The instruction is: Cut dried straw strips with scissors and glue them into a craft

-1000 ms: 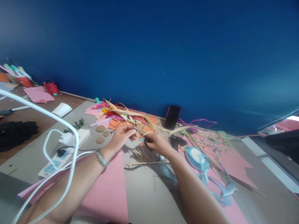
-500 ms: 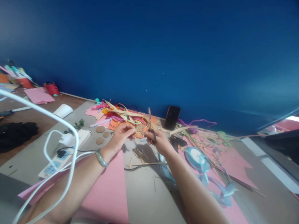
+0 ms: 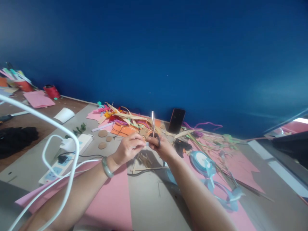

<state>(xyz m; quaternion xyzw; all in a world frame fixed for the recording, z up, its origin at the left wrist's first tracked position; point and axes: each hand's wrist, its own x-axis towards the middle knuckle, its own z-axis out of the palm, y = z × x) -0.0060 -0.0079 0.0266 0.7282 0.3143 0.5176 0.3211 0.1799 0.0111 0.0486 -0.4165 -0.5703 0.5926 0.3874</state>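
My right hand (image 3: pixel 161 147) is closed round the handles of a pair of scissors (image 3: pixel 153 125), whose blades stand nearly upright and closed. My left hand (image 3: pixel 128 149) is pinched right beside it, fingertips almost touching the right hand; what it holds is too small to make out. Both hands hover over a grey mat (image 3: pixel 144 199), above a small heap of straw-coloured strips (image 3: pixel 144 158). A grey bangle (image 3: pixel 106 167) sits on my left wrist. A pink paper sheet (image 3: pixel 110 199) lies under my left forearm.
A pile of coloured craft scraps and straw (image 3: pixel 125 118) lies behind the hands. A black phone (image 3: pixel 177 120) leans on the blue wall. Pale blue ribbon rolls (image 3: pixel 201 162) lie at the right. A white power strip (image 3: pixel 67 154) and white cable (image 3: pixel 60 154) are at the left.
The scissors swung from pointing left at my left hand's fingertips to blades upright. My left hand moved right and now meets the right hand.
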